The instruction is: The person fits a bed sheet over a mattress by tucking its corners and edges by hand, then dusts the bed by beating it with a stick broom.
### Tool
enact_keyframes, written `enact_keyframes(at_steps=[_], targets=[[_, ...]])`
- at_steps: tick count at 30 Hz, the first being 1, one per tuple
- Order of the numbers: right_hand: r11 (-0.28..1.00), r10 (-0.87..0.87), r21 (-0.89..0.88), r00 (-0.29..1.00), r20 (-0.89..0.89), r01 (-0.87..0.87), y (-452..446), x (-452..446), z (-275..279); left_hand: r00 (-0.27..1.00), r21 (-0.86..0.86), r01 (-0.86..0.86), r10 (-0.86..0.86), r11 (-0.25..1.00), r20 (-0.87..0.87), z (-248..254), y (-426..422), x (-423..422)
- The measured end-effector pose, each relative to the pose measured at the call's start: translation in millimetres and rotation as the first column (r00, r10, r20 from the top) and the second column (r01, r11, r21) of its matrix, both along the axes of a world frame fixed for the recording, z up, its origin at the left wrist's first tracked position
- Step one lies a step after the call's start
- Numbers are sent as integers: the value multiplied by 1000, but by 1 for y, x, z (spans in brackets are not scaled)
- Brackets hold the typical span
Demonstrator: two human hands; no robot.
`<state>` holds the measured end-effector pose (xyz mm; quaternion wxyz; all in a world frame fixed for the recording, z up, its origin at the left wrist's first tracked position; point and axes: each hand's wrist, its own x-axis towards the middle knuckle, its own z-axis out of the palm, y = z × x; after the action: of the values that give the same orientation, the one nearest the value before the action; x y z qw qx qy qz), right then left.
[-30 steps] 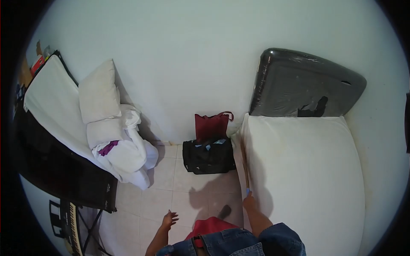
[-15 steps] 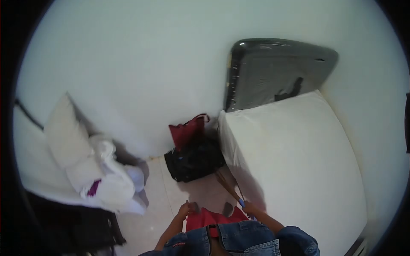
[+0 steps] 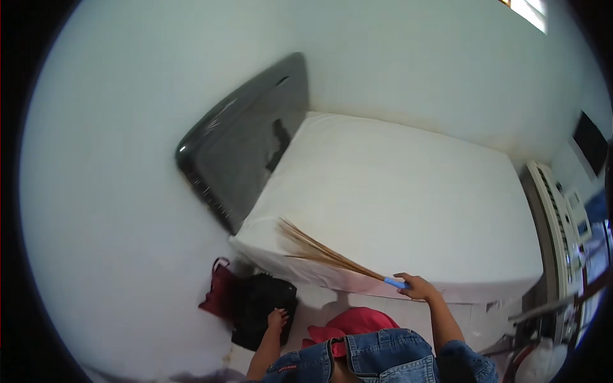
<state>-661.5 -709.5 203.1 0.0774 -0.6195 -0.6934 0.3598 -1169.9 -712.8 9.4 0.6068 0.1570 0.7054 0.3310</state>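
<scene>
My right hand (image 3: 418, 287) grips the blue handle of a stick broom (image 3: 332, 256). The broom's thin brown bristles fan out to the left over the near edge of the white-sheeted bed (image 3: 396, 191). My left hand (image 3: 277, 318) hangs low in front of the black bag (image 3: 262, 303), its fingers loosely apart with nothing in them. Whether it touches the bag I cannot tell. Leaning beside that bag is a dark red bag (image 3: 220, 290) with a strap.
A dark grey padded headboard (image 3: 242, 140) stands at the bed's left end, against the wall. Past the foot of the bed, at the right, is a pale keyboard instrument (image 3: 554, 210). A dark screen (image 3: 590, 143) hangs on the right wall.
My view has swung right toward the bed. My right hand has raised the broom from beside the bed, and its bristles are now over the near edge of the mattress.
</scene>
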Motion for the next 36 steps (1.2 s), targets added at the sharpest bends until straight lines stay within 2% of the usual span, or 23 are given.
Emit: enact_keyframes(at_steps=[2, 4, 6, 7, 10, 12, 14, 16, 19, 20, 21, 22, 23, 24, 26, 27, 28, 29, 30, 32, 34, 35, 36], targets=[[974, -215, 59, 975, -48, 218, -20, 18, -4, 995, 19, 104, -103, 994, -9, 5, 32, 19], [934, -307, 179, 951, -42, 309, -31, 29, -20, 979, 151, 198, -203, 968, 18, 11, 63, 45], [743, -631, 45, 722, -284, 668, -25, 41, -35, 969, 186, 245, -248, 951, -9, 22, 92, 65], [732, -640, 53, 712, -289, 679, -20, 48, -63, 968, 239, 242, -250, 940, 4, 24, 104, 73], [310, -830, 280, 402, -385, 908, 37, 77, -163, 967, 230, 253, -245, 940, -62, 2, 154, 87], [164, -793, -32, 113, -598, 986, 74, 64, -132, 959, 161, 260, -236, 952, -155, 21, 176, 103], [90, -784, 12, 79, -615, 996, 113, 64, -169, 963, 230, 258, -231, 938, -138, 13, 211, 114], [218, -838, 28, 202, -507, 976, 141, 58, -232, 969, 289, 241, -213, 927, -126, 12, 235, 133], [689, -712, -191, 604, -359, 699, 152, 14, -162, 951, 309, 246, -168, 918, -259, 15, 279, 153], [789, -613, -253, 693, -378, 560, 159, 6, -133, 887, 376, 362, -190, 853, -421, -1, 299, 155], [790, -612, -251, 696, -376, 559, 168, 3, -114, 800, 415, 479, -189, 774, -570, -11, 315, 157], [881, -472, -231, 801, -367, 413, 176, 2, -100, 803, 417, 475, -187, 775, -566, 1, 325, 164], [943, -317, -215, 879, -356, 253, 187, 0, -92, 716, 420, 563, -167, 711, -678, 14, 342, 169], [943, -316, -218, 880, -355, 251, 198, 1, -88, 615, 403, 649, -134, 646, -777, 26, 356, 172], [958, -261, 33, 918, -300, 284, 214, 6, -87, 629, 412, 629, -120, 659, -768, 33, 386, 174], [936, -324, 50, 910, -259, 347, 225, 12, -89, 643, 427, 610, -103, 667, -759, 34, 406, 170], [862, -506, -139, 813, -288, 488, 234, 18, -63, 646, 431, 606, -97, 668, -757, 29, 426, 162], [802, -593, -138, 747, -300, 582, 243, 25, -49, 602, 407, 658, -116, 634, -790, 18, 446, 155], [772, -602, -2, 729, -327, 636, 250, 34, -36, 556, 381, 706, -133, 597, -821, 8, 464, 148], [639, -676, 80, 609, -414, 765, 272, 64, -40, 559, 389, 713, -138, 583, -818, -4, 499, 132], [495, -695, 12, 405, -594, 869, 302, 93, -38, 375, 195, 759, -173, 621, -911, -14, 533, 118], [420, -695, -29, 301, -653, 907, 321, 98, -19, 374, 33, 719, -346, 694, -860, 2, 545, 112], [370, -679, -17, 257, -688, 929, 340, 109, -18, 373, 37, 730, -354, 682, -858, 5, 558, 104]])
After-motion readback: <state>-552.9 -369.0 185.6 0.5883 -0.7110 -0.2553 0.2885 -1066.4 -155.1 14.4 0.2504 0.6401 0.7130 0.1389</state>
